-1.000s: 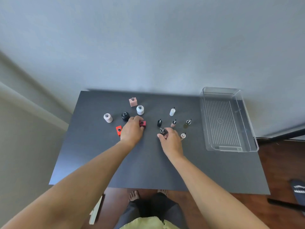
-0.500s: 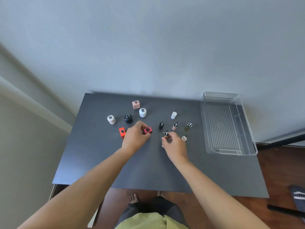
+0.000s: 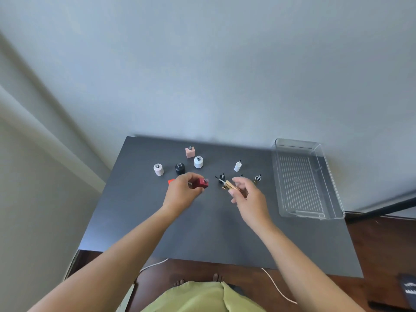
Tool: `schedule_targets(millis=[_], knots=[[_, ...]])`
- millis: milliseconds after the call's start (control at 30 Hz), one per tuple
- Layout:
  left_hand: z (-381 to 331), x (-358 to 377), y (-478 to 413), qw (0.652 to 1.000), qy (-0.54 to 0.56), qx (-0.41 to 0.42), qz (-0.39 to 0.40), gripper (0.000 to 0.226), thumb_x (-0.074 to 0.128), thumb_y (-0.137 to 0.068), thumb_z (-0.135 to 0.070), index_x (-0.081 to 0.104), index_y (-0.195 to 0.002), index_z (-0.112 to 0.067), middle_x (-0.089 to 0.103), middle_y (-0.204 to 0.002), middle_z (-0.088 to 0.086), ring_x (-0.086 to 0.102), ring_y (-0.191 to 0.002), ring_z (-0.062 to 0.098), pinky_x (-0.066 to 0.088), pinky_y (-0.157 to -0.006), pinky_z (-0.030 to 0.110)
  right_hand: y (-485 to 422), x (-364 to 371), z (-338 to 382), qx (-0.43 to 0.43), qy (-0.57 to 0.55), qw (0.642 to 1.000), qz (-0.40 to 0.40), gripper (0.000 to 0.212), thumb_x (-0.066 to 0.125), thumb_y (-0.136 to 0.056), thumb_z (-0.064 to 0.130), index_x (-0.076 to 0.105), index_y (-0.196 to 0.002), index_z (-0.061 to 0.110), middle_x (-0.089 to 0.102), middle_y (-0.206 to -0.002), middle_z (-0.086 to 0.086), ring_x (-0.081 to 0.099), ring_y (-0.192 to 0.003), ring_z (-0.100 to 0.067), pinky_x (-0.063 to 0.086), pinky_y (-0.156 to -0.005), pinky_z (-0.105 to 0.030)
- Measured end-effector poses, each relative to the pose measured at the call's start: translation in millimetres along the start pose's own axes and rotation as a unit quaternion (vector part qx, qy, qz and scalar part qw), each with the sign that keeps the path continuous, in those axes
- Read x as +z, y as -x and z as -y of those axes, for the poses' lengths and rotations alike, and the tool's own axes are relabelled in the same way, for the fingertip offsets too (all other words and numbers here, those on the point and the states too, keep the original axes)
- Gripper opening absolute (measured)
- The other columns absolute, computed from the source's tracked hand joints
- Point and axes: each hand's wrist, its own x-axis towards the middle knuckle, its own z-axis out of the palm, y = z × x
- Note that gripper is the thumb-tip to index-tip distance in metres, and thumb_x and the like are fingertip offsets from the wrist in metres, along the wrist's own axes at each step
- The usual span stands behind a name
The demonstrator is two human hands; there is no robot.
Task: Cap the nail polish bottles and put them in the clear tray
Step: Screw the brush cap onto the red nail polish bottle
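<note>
1. The left hand [image 3: 182,194] grips a red nail polish bottle [image 3: 201,183], with the fingers curled round its square, blocky body. The bottle is held above the surface [image 3: 202,233].
2. The bottle is tilted. Its long axis lies near horizontal, and its open silver neck points right, toward the right hand [image 3: 249,197].
3. The right hand pinches a gold cap [image 3: 230,186] between thumb and fingers. The cap is slim, straight-sided and metallic.
4. The cap's long axis runs diagonally. Its thin dark brush stem points up and left, toward the bottle neck. Brush tip and neck are near each other but apart.
5. Four uncapped bottles stand upright beyond the left hand:
   - a pink square bottle [image 3: 190,152], farthest away
   - a white round bottle [image 3: 198,162]
   - a black round bottle [image 3: 180,168]
   - a pale round bottle [image 3: 158,170], farthest left
6. An orange-red bottle [image 3: 171,181] shows just left of the left hand and is mostly hidden.
7. Loose caps stand brush-up beyond the right hand: a white cap [image 3: 237,166], a black cap [image 3: 221,177] and an olive cap [image 3: 257,179].
8. The clear tray [image 3: 301,183] lies right of the right hand, well apart. It is rectangular transparent plastic with a ribbed floor, and its long axis runs away from the person.
9. The surface is matte dark grey.
</note>
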Motion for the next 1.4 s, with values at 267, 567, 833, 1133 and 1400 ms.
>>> schedule_targets(millis=[267, 567, 833, 1133, 1400], knots=[[-8, -8, 0, 0.999, -0.023, 0.03, -0.003, 0.023, 0.075, -0.079, -0.016, 0.07, -0.085, -0.037, 0.071, -0.087, -0.014, 0.062, -0.073, -0.007, 0.048, -0.069, 0.013, -3, -3, 21, -0.056, 0.033, 0.998, -0.01, 0.02, 0.063, -0.089, 0.01, 0.067, -0.095, 0.029, 0.063, -0.094, 0.008, 0.068, -0.079, -0.015, 0.052, -0.076, -0.028], [-10, -9, 4, 0.999, -0.025, 0.041, -0.003, 0.02, 0.076, -0.079, -0.016, 0.071, -0.087, -0.034, 0.071, -0.087, -0.01, 0.064, -0.076, 0.003, 0.055, -0.077, 0.022, -1, 0, 26, -0.078, 0.066, 0.995, -0.013, 0.016, 0.063, -0.091, 0.012, 0.067, -0.1, 0.024, 0.061, -0.098, 0.003, 0.067, -0.083, -0.021, 0.054, -0.083, -0.041], [-16, -5, 9, 0.997, -0.056, 0.056, -0.001, 0.02, 0.076, -0.08, -0.016, 0.072, -0.091, -0.032, 0.063, -0.094, -0.009, 0.058, -0.075, -0.001, 0.043, -0.069, 0.011, -2, -4, 32, -0.11, 0.118, 0.987, 0.0, 0.024, 0.057, -0.094, 0.008, 0.067, -0.114, 0.017, 0.058, -0.104, -0.001, 0.065, -0.088, -0.021, 0.052, -0.083, -0.035], [-23, -2, 9, 0.998, -0.028, 0.044, 0.023, 0.032, 0.078, -0.077, -0.012, 0.07, -0.103, -0.029, 0.067, -0.088, -0.02, 0.059, -0.068, -0.008, 0.044, -0.069, 0.011, -7, -9, 33, -0.044, 0.019, 0.999, -0.003, 0.026, 0.071, -0.085, 0.01, 0.069, -0.104, 0.028, 0.065, -0.085, 0.013, 0.062, -0.075, 0.005, 0.047, -0.073, -0.013], [-28, 0, 9, 0.998, -0.022, 0.061, 0.008, 0.026, 0.079, -0.074, -0.012, 0.068, -0.081, -0.034, 0.066, -0.069, -0.016, 0.054, -0.058, -0.001, 0.046, -0.057, 0.011, -9, -14, 33, -0.054, 0.041, 0.998, 0.001, 0.011, 0.067, -0.088, 0.036, 0.068, -0.077, 0.033, 0.067, -0.072, 0.007, 0.066, -0.069, -0.015, 0.055, -0.069, -0.037]])
